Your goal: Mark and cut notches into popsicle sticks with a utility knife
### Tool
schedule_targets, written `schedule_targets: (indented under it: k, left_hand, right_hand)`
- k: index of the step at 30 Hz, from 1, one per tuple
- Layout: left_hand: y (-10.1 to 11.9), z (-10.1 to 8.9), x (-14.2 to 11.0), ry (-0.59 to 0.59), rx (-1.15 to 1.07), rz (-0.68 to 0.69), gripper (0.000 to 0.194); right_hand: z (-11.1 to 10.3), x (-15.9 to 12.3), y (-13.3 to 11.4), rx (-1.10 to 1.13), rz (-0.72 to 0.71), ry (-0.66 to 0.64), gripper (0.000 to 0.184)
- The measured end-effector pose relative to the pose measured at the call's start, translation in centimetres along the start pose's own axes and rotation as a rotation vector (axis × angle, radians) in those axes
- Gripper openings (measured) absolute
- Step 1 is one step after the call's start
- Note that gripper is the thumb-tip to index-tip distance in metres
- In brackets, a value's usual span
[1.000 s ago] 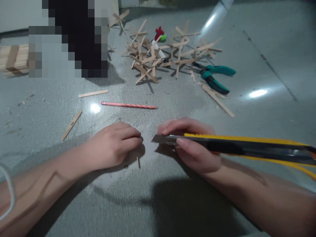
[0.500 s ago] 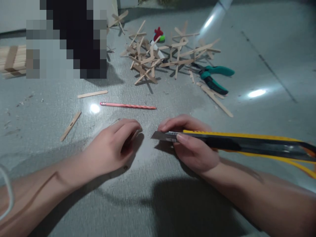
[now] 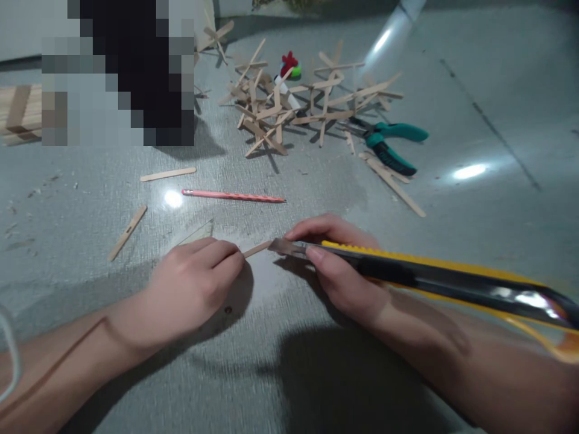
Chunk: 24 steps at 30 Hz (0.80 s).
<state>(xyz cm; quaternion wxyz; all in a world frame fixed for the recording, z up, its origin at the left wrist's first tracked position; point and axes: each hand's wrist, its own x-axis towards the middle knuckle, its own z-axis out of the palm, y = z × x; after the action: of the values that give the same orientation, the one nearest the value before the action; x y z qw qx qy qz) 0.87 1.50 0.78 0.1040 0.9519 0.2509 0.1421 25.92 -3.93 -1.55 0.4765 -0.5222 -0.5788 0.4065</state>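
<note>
My left hand (image 3: 192, 283) is closed on a short wooden craft stick (image 3: 257, 248), whose free end pokes out to the right over the grey floor. My right hand (image 3: 339, 271) grips a yellow and black utility knife (image 3: 429, 274). Its steel blade (image 3: 284, 246) points left and its tip touches the stick's end. A clear ruler's corner (image 3: 199, 232) shows just above my left hand.
A red pencil (image 3: 233, 195) lies beyond my hands. Loose sticks (image 3: 128, 229) lie at the left. Farther back sits a heap of crossed sticks (image 3: 289, 102), a white marker, a red and green toy (image 3: 289, 63), and teal pliers (image 3: 391, 144). Stacked sticks (image 3: 20, 111) stand far left.
My left hand has picked up a short stick and now holds it out to the right. The knife has slid a little left, bringing its blade tip onto the stick's end.
</note>
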Motion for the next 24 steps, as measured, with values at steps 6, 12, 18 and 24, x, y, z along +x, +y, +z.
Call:
schedule_targets:
  k: [6, 12, 18, 24]
  left_hand:
    - [0.8, 0.1, -0.2, 0.045, -0.046, -0.054, 0.021]
    - [1.1, -0.6, -0.1, 0.063, 0.176, 0.042, 0.025]
    - [1.6, -0.7, 0.0, 0.06, 0.23, 0.047, 0.028]
    - [1.3, -0.5, 0.0, 0.061, 0.2, 0.081, 0.028]
  right_hand:
    - [0.1, 0.4, -1.6, -0.097, -0.023, -0.038, 0.01]
    - [0.5, 0.7, -2.1, -0.231, -0.103, -0.073, 0.016]
    - [1.1, 0.8, -1.7, -0.361, -0.227, -0.079, 0.018]
    - [1.6, 0.7, -1.2, -0.403, -0.33, -0.061, 0.017]
